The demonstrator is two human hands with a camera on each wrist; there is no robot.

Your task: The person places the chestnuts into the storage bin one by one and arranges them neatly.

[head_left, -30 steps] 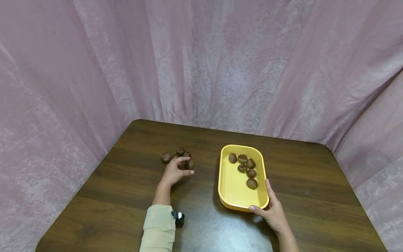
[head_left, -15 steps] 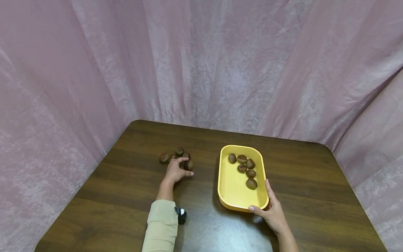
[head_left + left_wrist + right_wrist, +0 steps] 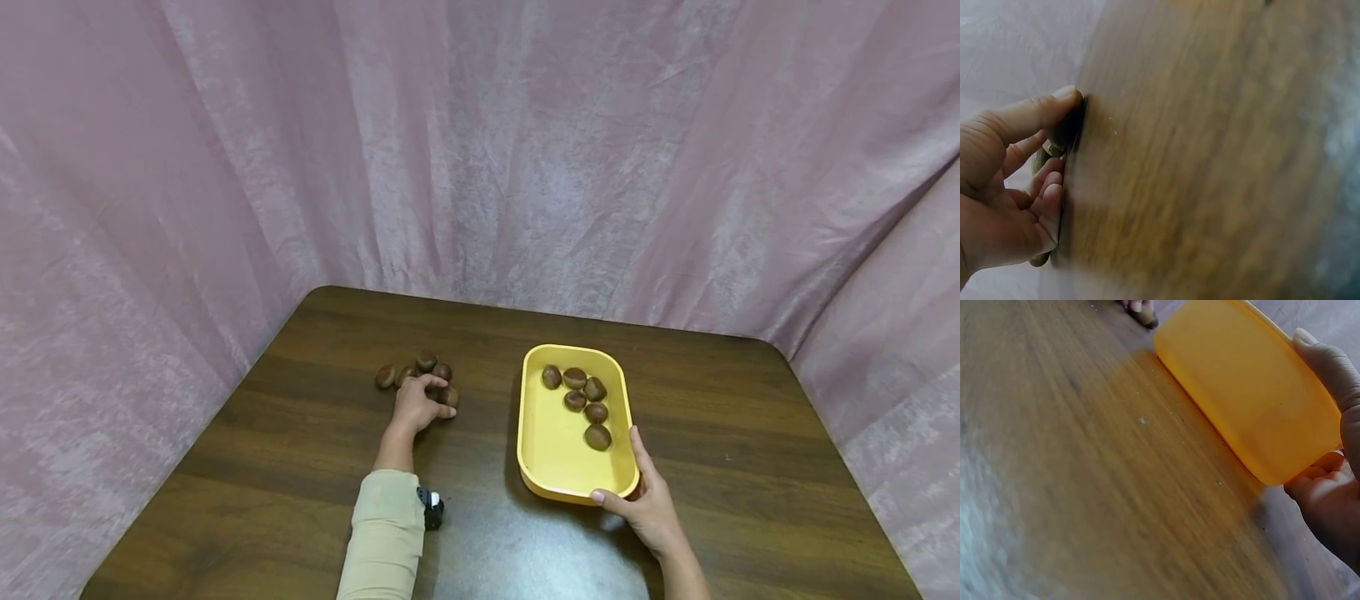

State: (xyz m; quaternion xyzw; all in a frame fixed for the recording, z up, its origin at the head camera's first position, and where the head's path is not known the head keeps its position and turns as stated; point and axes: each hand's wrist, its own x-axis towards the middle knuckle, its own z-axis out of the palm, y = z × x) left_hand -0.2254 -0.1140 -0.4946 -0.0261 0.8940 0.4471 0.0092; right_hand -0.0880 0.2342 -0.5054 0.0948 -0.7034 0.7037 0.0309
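My left hand (image 3: pixel 414 408) is down at a small group of brown chestnuts (image 3: pixel 426 362) on the left of the table. Its thumb and forefinger pinch the nearest chestnut (image 3: pixel 450 399); in the left wrist view this chestnut (image 3: pixel 1067 131) shows dark beneath the thumb, and the other fingers curl against the tabletop. A yellow rectangular tub (image 3: pixel 551 458) stands to the right with several chestnuts (image 3: pixel 574 400) in it. My right hand (image 3: pixel 651 510) grips the tub's near right corner, thumb over the rim; the right wrist view shows its fingers at the outer wall (image 3: pixel 1241 387).
Everything stands on a dark wood-grain table (image 3: pixel 247 475) with rounded corners. Pink velvety curtains (image 3: pixel 480 150) hang behind and beside it. One chestnut (image 3: pixel 386 377) lies at the group's left end.
The left thumb and forefinger have closed in on the near chestnut. My right hand keeps its hold on the tub, and the whole head view has shifted slightly.
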